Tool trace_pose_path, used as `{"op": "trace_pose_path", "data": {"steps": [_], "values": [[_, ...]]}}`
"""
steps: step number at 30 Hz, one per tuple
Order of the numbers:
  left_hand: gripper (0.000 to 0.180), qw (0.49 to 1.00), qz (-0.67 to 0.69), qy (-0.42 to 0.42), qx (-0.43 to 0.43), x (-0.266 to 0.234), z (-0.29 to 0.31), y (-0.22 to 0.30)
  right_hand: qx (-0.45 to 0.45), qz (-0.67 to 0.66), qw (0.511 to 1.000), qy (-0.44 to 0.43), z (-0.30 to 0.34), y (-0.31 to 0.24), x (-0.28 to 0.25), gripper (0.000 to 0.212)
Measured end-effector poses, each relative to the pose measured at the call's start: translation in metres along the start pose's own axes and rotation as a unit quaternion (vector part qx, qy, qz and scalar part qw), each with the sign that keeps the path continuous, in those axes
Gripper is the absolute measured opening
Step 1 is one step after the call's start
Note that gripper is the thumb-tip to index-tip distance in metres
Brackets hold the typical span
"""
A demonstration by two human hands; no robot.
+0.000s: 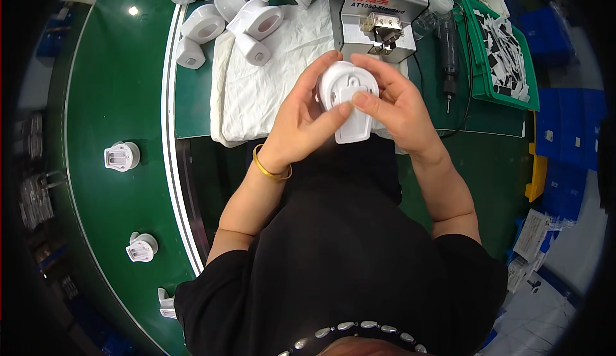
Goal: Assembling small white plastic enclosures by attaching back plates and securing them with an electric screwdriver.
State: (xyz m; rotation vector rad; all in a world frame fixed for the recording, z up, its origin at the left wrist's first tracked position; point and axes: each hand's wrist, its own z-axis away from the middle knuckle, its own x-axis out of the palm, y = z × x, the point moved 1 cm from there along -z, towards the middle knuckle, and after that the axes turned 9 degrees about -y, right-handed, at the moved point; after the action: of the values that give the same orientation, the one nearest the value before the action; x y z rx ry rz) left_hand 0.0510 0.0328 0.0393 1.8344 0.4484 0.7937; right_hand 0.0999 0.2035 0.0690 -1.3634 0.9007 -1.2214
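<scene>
Between my two hands is a white plastic housing (355, 127), round at the top with a flat tapered part pointing toward me. My left hand (307, 113) wraps its left side, thumb pressed on the face. From the right, my right hand (399, 106) grips it, thumb also on the face near the middle. Small screw posts and recesses show on the round part. Just beyond my fingertips stands a grey metal machine (378, 16) with a brass-coloured mechanism on its front.
Several white housings (260, 22) are piled on a white cloth (240, 109) at the left. An electric screwdriver (448, 54) lies right of the machine, beside a green bin (531, 77) of small black and white parts. Along the green conveyor (96, 208) at far left sit more housings (122, 156).
</scene>
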Motion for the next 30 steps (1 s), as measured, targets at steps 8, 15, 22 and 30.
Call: {"op": "trace_pose_path", "data": {"steps": [8, 15, 22, 30], "values": [[0.082, 0.998, -0.024, -0.031, -0.043, 0.002, 0.001, 0.001, -0.036, -0.040, 0.998, 0.031, 0.006, 0.002, 0.006, 0.058], [0.124, 0.943, -0.313, -0.100, 0.046, 0.016, 0.002, 0.002, -0.025, -0.049, 0.994, 0.098, 0.020, 0.002, -0.008, 0.057], [0.120, 0.967, -0.256, -0.014, 0.005, 0.016, 0.016, -0.028, 0.163, 0.619, 0.651, 0.407, 0.023, -0.019, -0.184, 0.060], [0.101, 0.931, -0.365, -0.014, 0.020, 0.016, 0.022, -0.057, 0.261, 0.346, 0.851, 0.296, -0.002, -0.003, -0.220, 0.053]]}}
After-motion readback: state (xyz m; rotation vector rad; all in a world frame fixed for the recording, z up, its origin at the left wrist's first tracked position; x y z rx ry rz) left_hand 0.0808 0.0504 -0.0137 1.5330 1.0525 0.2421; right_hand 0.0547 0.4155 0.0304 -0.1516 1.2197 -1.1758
